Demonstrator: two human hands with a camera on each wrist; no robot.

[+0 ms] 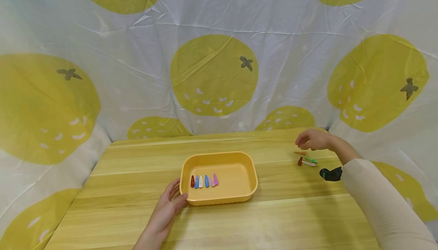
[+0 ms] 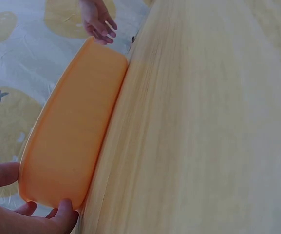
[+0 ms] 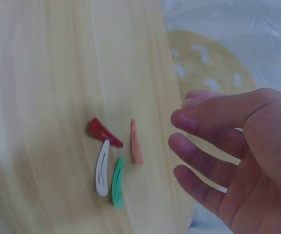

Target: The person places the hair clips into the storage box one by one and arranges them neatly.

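Gripping the yellow tray (image 1: 236, 183) at its near left corner, the left hand (image 1: 167, 206) has it pinched between thumb and fingers. Six hair clips (image 1: 200, 182) stand in a row toward the tray's left end. Above the worktop (image 1: 280, 219), the right hand (image 1: 315, 139) hangs with fingers loosely bent, near a red clip (image 3: 100, 130), white clip (image 3: 102, 170), green clip (image 3: 117, 184) and orange clip (image 3: 135, 145); whether its thumb and index finger touch, I cannot tell.
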